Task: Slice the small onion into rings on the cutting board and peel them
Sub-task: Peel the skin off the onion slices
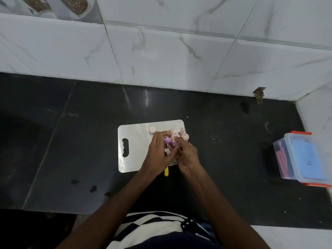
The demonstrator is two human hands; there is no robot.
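Observation:
A white cutting board (134,141) with a handle slot on its left lies on the black counter. Both hands meet over its right half. My left hand (158,151) and my right hand (186,155) pinch a purple onion piece (169,141) between their fingertips. One cut onion slice (152,129) lies alone near the board's far edge. Another slice (185,136) and bits of loose skin (173,131) lie near the far right corner. A yellow knife handle (166,171) pokes out below the board, mostly hidden under my hands.
The black counter (71,141) runs to a white marble-tiled wall (161,60) behind. A clear plastic box (303,159) with red clips stands at the right edge. Small dark scraps (93,188) lie on the counter near its front edge.

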